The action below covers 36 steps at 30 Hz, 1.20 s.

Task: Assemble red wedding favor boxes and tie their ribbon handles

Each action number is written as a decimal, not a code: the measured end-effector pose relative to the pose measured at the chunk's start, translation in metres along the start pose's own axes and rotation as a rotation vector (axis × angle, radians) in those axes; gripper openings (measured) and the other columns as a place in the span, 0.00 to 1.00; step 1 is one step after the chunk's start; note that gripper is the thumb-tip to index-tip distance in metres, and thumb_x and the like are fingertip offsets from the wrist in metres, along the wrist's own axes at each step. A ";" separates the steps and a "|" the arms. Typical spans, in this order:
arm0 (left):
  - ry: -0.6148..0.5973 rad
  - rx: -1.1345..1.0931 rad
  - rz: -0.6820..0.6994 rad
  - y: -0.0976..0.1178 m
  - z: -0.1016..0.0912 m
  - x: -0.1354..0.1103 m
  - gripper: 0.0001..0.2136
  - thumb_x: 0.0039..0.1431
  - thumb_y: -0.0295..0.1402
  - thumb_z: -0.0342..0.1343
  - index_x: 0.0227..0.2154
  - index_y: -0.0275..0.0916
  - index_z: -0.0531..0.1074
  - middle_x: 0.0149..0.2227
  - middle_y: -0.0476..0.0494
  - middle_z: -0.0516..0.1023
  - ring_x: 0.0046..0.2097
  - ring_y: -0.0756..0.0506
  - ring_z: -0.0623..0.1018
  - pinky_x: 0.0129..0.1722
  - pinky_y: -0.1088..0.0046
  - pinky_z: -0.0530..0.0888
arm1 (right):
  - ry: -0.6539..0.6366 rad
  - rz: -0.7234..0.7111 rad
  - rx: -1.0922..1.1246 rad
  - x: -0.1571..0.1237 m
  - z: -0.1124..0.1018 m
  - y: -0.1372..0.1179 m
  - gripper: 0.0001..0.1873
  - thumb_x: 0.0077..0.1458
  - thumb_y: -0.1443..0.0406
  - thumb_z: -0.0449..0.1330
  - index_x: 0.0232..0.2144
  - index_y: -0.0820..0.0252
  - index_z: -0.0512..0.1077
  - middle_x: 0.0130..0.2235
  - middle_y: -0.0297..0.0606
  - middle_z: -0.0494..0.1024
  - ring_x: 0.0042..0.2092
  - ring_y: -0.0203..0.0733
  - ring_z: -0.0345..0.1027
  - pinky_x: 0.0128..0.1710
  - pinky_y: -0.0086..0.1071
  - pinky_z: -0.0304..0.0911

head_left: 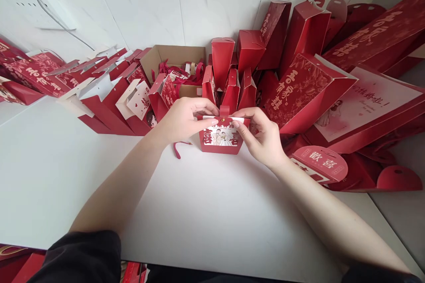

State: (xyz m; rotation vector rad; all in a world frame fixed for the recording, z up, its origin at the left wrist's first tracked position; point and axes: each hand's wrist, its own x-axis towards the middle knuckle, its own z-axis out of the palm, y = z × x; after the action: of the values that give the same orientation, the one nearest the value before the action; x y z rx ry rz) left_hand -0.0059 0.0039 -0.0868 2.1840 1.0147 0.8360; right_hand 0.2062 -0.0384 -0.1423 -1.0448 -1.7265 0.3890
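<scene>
My left hand [182,118] is nearly closed, pinching the top edge of 1 small red box [221,137]. My right hand [264,137] pinches the opposite end, equally narrow. Box stands on the white table [199,212], strap [225,111] between my 2 thumbs.

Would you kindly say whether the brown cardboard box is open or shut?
Open: no lid covers the brown cardboard box, and red ribbons show inside.

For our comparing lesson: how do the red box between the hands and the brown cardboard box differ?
The red box bears a printed couple; the cardboard box looks plain brown. The left hand and right hand touch the red box; the cardboard box is untouched.
</scene>
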 end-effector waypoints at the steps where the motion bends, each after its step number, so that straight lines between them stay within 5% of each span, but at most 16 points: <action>1: 0.016 0.020 0.000 -0.001 0.001 0.000 0.06 0.56 0.30 0.59 0.36 0.38 0.78 0.38 0.44 0.82 0.40 0.46 0.81 0.40 0.71 0.79 | 0.012 -0.034 -0.009 0.000 0.001 0.002 0.09 0.64 0.61 0.56 0.45 0.55 0.71 0.43 0.40 0.79 0.42 0.43 0.74 0.42 0.36 0.71; 6: 0.146 0.133 0.094 -0.006 0.006 0.001 0.07 0.57 0.29 0.59 0.38 0.40 0.79 0.39 0.45 0.83 0.39 0.48 0.81 0.40 0.73 0.78 | 0.029 -0.240 -0.049 0.001 0.007 0.014 0.11 0.65 0.67 0.53 0.46 0.53 0.72 0.48 0.42 0.78 0.52 0.47 0.72 0.54 0.45 0.68; 11: 0.296 0.264 0.337 -0.013 0.013 0.002 0.07 0.59 0.28 0.58 0.33 0.43 0.81 0.37 0.50 0.84 0.38 0.49 0.82 0.36 0.74 0.76 | 0.062 -0.225 -0.053 0.002 0.007 0.019 0.10 0.64 0.66 0.55 0.45 0.52 0.73 0.47 0.42 0.79 0.50 0.47 0.73 0.51 0.45 0.70; 15: 0.313 0.263 0.403 -0.016 0.015 0.003 0.08 0.58 0.25 0.57 0.32 0.43 0.81 0.36 0.51 0.84 0.39 0.49 0.82 0.35 0.75 0.76 | 0.068 -0.243 -0.023 0.003 0.006 0.018 0.09 0.63 0.68 0.56 0.44 0.53 0.73 0.45 0.41 0.79 0.49 0.46 0.73 0.50 0.43 0.70; 26: 0.249 0.197 0.184 -0.006 0.013 0.001 0.05 0.57 0.28 0.60 0.33 0.41 0.81 0.35 0.49 0.84 0.32 0.50 0.80 0.34 0.74 0.76 | 0.009 -0.069 -0.037 0.001 0.002 0.014 0.08 0.63 0.64 0.57 0.42 0.56 0.74 0.42 0.40 0.80 0.42 0.44 0.74 0.41 0.37 0.70; 36: 0.189 0.060 0.053 -0.003 0.008 0.000 0.05 0.56 0.29 0.60 0.33 0.39 0.81 0.35 0.48 0.84 0.36 0.49 0.82 0.40 0.74 0.79 | 0.057 -0.170 -0.010 0.002 0.007 0.019 0.08 0.63 0.67 0.57 0.43 0.56 0.74 0.43 0.38 0.81 0.43 0.41 0.74 0.42 0.35 0.71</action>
State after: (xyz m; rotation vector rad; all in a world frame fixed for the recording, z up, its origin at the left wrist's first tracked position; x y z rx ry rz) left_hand -0.0010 0.0037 -0.0943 2.2225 1.0883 1.0658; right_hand 0.2085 -0.0245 -0.1564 -0.8996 -1.7519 0.2403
